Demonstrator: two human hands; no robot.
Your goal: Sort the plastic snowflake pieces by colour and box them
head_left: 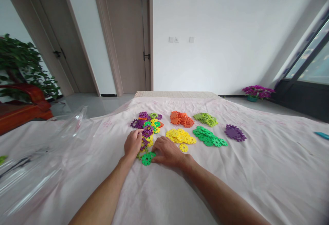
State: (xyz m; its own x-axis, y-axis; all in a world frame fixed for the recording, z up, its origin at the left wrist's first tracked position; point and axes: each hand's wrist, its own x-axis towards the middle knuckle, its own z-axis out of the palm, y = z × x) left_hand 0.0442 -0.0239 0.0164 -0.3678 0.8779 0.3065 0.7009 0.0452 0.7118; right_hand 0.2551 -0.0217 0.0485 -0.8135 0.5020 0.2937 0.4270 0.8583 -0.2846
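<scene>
A mixed pile of plastic snowflake discs (pixel 147 131), purple, yellow, green and orange, lies on the cloth in front of me. My left hand (pixel 133 143) is at the pile's left side, its fingers curled against the purple discs; what they grip, if anything, is hidden. At the near right edge of the pile, my right hand (pixel 166 150) has its thumb and fingers closed around the edge of a green snowflake disc (pixel 153 155). Another green snowflake disc (pixel 146 159) lies right beside it, partly overlapping.
Sorted heaps lie to the right: orange discs (pixel 181 119), yellow discs (pixel 180 136), light green discs (pixel 206 119), green discs (pixel 207 136) and purple discs (pixel 234 133). Clear plastic bag (pixel 48 160) covers the left side. A blue object (pixel 321 135) rests at the far right.
</scene>
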